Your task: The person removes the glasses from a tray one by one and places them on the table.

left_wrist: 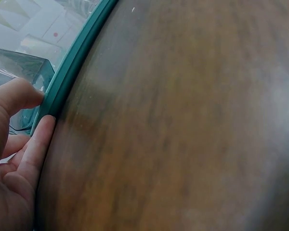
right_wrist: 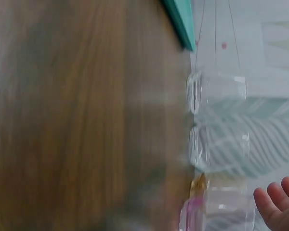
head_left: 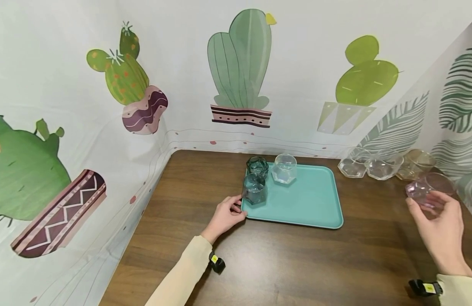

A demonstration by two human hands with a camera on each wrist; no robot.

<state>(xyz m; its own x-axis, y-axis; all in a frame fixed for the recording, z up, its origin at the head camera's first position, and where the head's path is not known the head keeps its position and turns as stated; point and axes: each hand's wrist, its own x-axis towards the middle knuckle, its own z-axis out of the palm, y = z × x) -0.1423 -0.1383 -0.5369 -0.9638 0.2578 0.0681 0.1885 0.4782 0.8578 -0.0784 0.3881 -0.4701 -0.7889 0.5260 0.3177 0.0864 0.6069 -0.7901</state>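
A teal tray (head_left: 308, 208) lies on the wooden table. My left hand (head_left: 227, 214) pinches its left edge near the front corner, the thumb (left_wrist: 24, 94) on the rim and fingers against the outer side. On the tray's left part stand a blue-grey glass (head_left: 255, 191), a dark green glass (head_left: 257, 166) behind it, and a clear glass (head_left: 284, 170). At the far right, my right hand (head_left: 442, 229) is beside a pink glass (head_left: 419, 191), thumb and fingers spread. In the right wrist view, its fingertips (right_wrist: 274, 197) are near the upper part of the pink glass (right_wrist: 195, 214).
Two clear glasses (head_left: 352, 166) and an amber glass (head_left: 413, 165) stand in a row right of the tray, along the back edge of the table (head_left: 297, 263). A cloth printed with cacti and leaves (head_left: 174, 63) hangs behind the table and on its left.
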